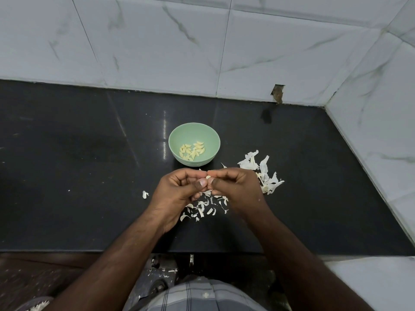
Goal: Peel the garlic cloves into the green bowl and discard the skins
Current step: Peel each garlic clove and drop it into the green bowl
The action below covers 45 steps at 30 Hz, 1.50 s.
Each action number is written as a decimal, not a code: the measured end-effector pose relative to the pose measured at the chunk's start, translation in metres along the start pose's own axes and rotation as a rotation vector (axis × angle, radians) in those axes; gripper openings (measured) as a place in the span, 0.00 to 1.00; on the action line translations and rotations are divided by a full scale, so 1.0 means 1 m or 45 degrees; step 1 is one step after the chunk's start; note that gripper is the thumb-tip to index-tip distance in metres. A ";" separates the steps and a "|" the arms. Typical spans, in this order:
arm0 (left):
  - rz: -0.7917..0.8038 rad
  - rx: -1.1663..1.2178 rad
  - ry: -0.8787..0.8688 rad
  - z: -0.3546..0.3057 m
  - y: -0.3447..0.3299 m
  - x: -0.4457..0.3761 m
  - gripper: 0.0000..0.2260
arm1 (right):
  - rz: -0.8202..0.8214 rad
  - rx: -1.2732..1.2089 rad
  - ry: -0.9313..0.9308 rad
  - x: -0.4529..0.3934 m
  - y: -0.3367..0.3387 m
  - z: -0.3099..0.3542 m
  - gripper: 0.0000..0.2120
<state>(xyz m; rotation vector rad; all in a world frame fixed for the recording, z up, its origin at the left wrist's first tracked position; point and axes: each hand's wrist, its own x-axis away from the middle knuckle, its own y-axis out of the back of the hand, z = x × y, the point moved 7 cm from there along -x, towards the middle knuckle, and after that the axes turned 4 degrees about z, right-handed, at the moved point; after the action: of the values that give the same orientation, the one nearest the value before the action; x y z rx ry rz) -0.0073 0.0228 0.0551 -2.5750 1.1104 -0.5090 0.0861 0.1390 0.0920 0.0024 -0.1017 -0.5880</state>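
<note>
- The garlic clove (208, 177) sits pinched between the fingertips of the left hand (179, 189) and right hand (235, 187), both curled around it
- Its long axis seems to run left to right, one end in each hand
- The green bowl (177, 131) lies straight ahead, just beyond both hands, about equally near to each
- Skins (202, 207) lie on the counter (89, 176) below the hands

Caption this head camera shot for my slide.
Both hands pinch a garlic clove near the green bowl of peeled cloves.
</note>
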 end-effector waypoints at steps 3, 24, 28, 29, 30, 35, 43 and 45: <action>-0.009 -0.037 -0.047 -0.002 0.000 -0.001 0.12 | 0.004 -0.035 -0.029 0.000 0.000 0.000 0.08; -0.009 -0.214 -0.150 -0.010 -0.002 -0.001 0.06 | 0.018 -0.192 -0.228 -0.006 0.002 -0.004 0.08; 0.013 -0.296 -0.171 -0.012 -0.005 0.000 0.05 | 0.006 -0.099 -0.201 -0.008 0.004 -0.001 0.09; 0.015 -0.321 -0.176 -0.013 -0.005 0.000 0.05 | 0.008 -0.055 -0.181 -0.008 0.005 0.000 0.09; 0.019 -0.344 -0.179 -0.013 -0.005 0.000 0.05 | 0.010 0.000 -0.152 -0.009 0.005 0.003 0.09; 0.047 -0.335 -0.158 -0.012 -0.008 -0.001 0.04 | 0.038 0.104 -0.068 -0.010 0.002 0.010 0.12; 0.055 -0.123 0.004 0.000 -0.004 -0.001 0.04 | 0.109 -0.078 -0.166 -0.009 -0.001 0.001 0.11; 0.041 -0.100 -0.012 -0.003 -0.004 -0.001 0.05 | 0.131 -0.136 -0.190 -0.009 -0.001 0.001 0.12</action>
<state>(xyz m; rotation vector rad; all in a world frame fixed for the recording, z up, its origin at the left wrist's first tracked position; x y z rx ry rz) -0.0069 0.0261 0.0591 -2.6181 1.1896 -0.4541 0.0784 0.1432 0.0922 -0.1499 -0.2143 -0.4894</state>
